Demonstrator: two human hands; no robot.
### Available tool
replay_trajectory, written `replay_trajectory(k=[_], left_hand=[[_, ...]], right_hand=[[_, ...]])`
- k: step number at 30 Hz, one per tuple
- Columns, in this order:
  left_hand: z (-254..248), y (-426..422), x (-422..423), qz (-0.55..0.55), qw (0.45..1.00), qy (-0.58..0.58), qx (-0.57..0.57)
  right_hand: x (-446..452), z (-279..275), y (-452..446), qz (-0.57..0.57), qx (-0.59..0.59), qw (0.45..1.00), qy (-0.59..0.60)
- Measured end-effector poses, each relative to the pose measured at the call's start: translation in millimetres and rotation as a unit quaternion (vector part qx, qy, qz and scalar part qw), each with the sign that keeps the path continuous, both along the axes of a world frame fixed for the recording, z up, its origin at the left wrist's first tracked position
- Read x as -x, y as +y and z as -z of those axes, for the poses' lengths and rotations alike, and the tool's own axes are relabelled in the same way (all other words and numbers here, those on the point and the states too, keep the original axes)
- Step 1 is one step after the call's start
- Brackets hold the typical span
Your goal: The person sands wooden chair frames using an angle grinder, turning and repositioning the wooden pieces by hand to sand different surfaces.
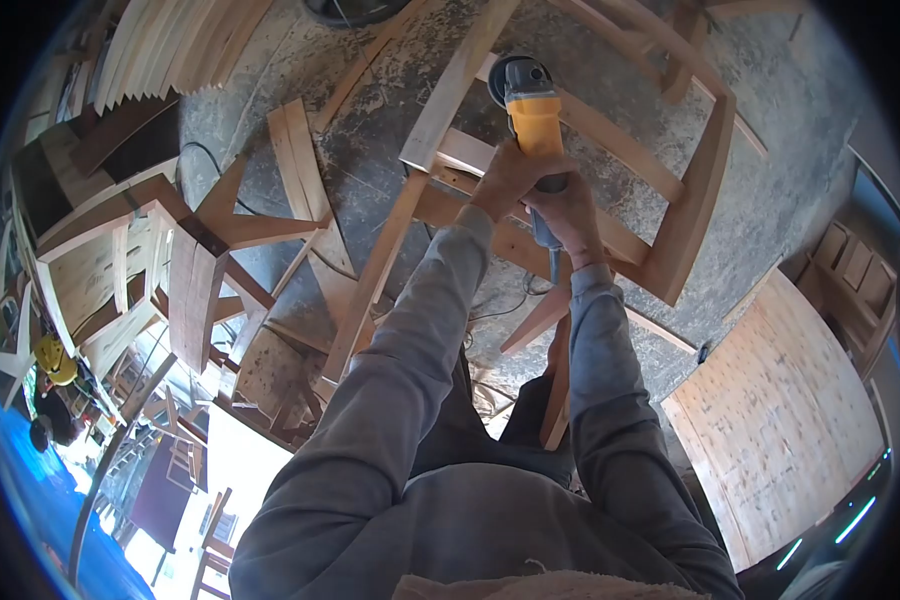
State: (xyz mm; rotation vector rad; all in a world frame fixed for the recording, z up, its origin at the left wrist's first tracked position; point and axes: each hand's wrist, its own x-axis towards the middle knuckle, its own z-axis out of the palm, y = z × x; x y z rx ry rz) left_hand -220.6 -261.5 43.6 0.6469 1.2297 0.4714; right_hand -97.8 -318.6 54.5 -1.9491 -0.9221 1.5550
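Yellow grinder [536, 120] in both outstretched hands [510, 178]

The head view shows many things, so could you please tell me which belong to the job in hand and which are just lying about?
Apparently in the job:
Yellow power tool, held
Wooden frame beneath it

Probably just lying about:
Row of slats, upper left
Loose plank, left of the frame
Large pale panel, right
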Motion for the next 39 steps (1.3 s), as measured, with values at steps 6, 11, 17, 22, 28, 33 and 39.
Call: replay_trajectory(k=[6, 11, 17, 22, 28, 33, 39], left_hand=[[12, -39, -44, 0.046, 0.997, -0.067, -0.016], [19, -72, -95, 0.142, 0.988, -0.055, -0.005], [36, -88, -141, 0.239, 0.968, -0.060, -0.049], [27, -71, -164, 0.291, 0.956, -0.027, -0.034], [22, -72, -165, 0.320, 0.944, -0.020, -0.072], [11, -85, -154, 0.363, 0.927, 0.052, -0.083], [1, -105, -126, 0.329, 0.936, 0.030, -0.117]], right_hand=[[-35, 7, -56, 0.064, -0.014, 0.998, -0.002], [-72, 12, -110, 0.177, -0.013, 0.984, 0.028], [-98, 2, -131, 0.248, -0.037, 0.966, 0.058], [-109, -2, -126, 0.308, -0.056, 0.947, 0.068], [-106, -11, -126, 0.339, -0.044, 0.936, 0.083], [-90, -16, -145, 0.370, -0.033, 0.922, 0.110], [-59, -14, -170, 0.390, -0.039, 0.914, 0.107]])
